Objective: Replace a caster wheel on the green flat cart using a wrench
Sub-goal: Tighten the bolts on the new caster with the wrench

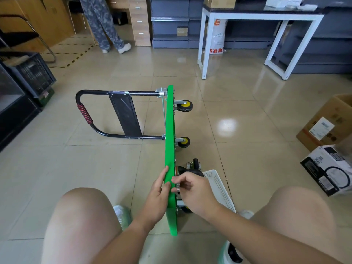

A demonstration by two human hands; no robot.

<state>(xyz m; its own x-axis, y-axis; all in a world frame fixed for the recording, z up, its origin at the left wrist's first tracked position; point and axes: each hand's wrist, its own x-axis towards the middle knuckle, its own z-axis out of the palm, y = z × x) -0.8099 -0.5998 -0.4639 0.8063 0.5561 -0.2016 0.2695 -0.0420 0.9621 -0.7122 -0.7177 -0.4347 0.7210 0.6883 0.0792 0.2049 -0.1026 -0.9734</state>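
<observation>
With right hand (194, 191) pinches small silver fastener (178, 190) on underside of green cart (170, 130) (tipped on edge, long axis running away from body), braces top face with flat-fingered left hand (156, 195), both equally near.

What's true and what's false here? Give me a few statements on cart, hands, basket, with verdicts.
1. The green cart stands on its edge on the floor. True.
2. The left hand grips a wrench. False: its straight fingers rest against the cart; no wrench shows.
3. The right hand pinches a small metal part at the cart's wheel side. True.
4. The white basket sits left of the cart. False: it sits on the cart's right, by the right hand.
</observation>
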